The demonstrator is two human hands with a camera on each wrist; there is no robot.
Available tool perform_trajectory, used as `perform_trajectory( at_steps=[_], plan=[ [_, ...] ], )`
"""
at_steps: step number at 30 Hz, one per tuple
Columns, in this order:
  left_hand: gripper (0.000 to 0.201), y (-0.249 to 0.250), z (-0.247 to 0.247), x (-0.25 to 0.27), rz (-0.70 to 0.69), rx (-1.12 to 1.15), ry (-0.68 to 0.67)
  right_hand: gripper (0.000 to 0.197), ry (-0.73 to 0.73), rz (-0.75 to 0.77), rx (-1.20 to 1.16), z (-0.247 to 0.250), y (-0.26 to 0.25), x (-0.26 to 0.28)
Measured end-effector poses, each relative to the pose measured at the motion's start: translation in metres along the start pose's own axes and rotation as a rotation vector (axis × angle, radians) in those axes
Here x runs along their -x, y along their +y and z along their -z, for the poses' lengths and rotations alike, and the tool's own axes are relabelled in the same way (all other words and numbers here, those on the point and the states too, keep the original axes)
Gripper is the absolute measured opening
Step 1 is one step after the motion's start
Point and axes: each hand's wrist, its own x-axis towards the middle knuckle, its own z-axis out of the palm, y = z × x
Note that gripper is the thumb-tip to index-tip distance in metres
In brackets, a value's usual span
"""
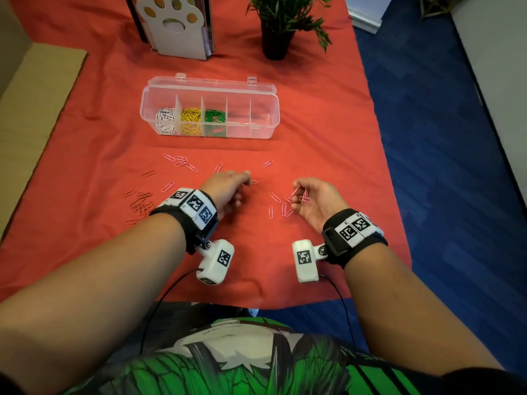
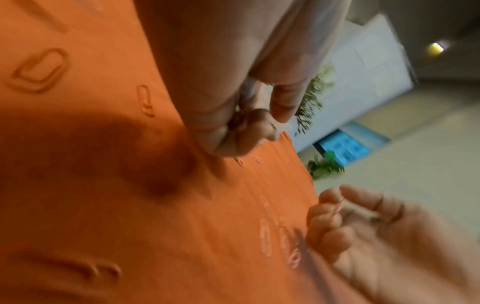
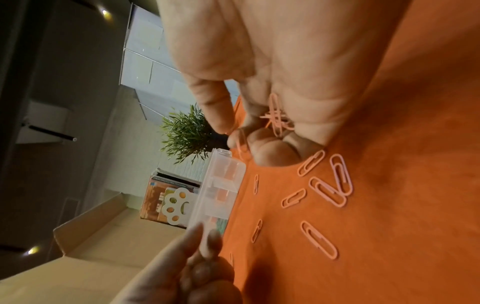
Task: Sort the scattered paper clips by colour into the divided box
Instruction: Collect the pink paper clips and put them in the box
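Observation:
A clear divided box [image 1: 265,121] stands open on the red cloth, with white, yellow and green clips in its three left compartments. Pink paper clips [image 1: 179,161] lie scattered in front of it, and more [image 1: 275,197] lie between my hands. My right hand [image 1: 298,195] is palm up and grips a small bunch of pink clips [image 3: 276,117] in its curled fingers. My left hand [image 1: 247,175] hovers low with its fingers curled and thumb and forefinger close together beside one clip [image 1: 253,182]. Whether it holds anything is hidden.
Red clips [image 1: 141,205] are piled on the cloth left of my left wrist. A potted plant [image 1: 278,27] and a paw-print holder [image 1: 176,27] stand behind the box. Cardboard [image 1: 34,109] lies at the left, and blue floor [image 1: 442,138] begins past the cloth's right edge.

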Motion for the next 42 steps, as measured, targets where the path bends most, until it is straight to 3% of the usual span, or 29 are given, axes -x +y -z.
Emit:
perform_trajectory(
  at_steps=[3,5,9,10,12,14,19,23,26,29,33,35,37,40,42],
  plan=[
    [0.012,0.002,-0.002,-0.004,-0.294,-0.517,0.138,0.015,0.039,-0.013,0.024,0.001,0.002,0.001],
    [0.024,0.004,-0.002,-0.005,-0.420,-0.830,0.187,0.018,0.089,0.007,0.148,0.001,0.005,-0.001],
    [0.034,0.000,-0.002,-0.015,-0.509,-1.120,0.168,0.015,0.255,0.194,0.960,0.005,0.011,-0.006],
    [0.032,-0.002,-0.002,-0.016,-0.509,-1.147,0.150,0.004,0.266,0.215,1.144,0.005,0.013,-0.003],
    [0.027,-0.004,-0.003,-0.017,-0.523,-1.169,0.145,0.028,0.293,0.235,1.417,0.006,0.020,-0.001],
    [0.022,-0.006,-0.003,-0.016,-0.544,-1.172,0.153,0.045,0.305,0.281,1.543,0.003,0.027,0.002],
    [0.017,-0.011,-0.004,-0.016,-0.562,-1.092,0.140,0.032,0.299,0.411,1.614,-0.004,0.036,0.007],
    [0.017,-0.013,-0.003,-0.014,-0.472,-0.832,0.140,0.022,0.258,0.457,1.633,-0.004,0.036,0.005],
    [0.024,-0.012,-0.007,-0.009,-0.237,-0.447,0.026,0.023,0.235,0.418,1.612,-0.003,0.034,0.001],
    [0.032,-0.008,-0.010,0.005,0.036,0.047,-0.088,0.016,0.245,0.349,1.434,-0.001,0.024,-0.003],
    [0.023,-0.007,-0.006,0.014,0.193,0.305,-0.171,0.010,0.167,0.192,1.051,0.004,0.010,-0.003],
    [0.025,-0.008,-0.011,0.015,0.229,0.268,-0.173,0.017,0.138,0.101,0.724,0.005,0.009,-0.001],
    [0.029,-0.013,-0.020,0.013,0.173,0.070,-0.138,0.022,0.114,0.024,0.490,0.006,0.010,0.002],
    [0.022,-0.024,-0.030,0.009,-0.096,-0.372,-0.062,0.022,0.034,0.005,0.300,0.006,0.010,0.010],
    [0.015,-0.028,-0.032,0.011,-0.304,-0.684,-0.080,0.022,-0.023,0.020,0.199,0.007,0.010,0.013]
  ],
)
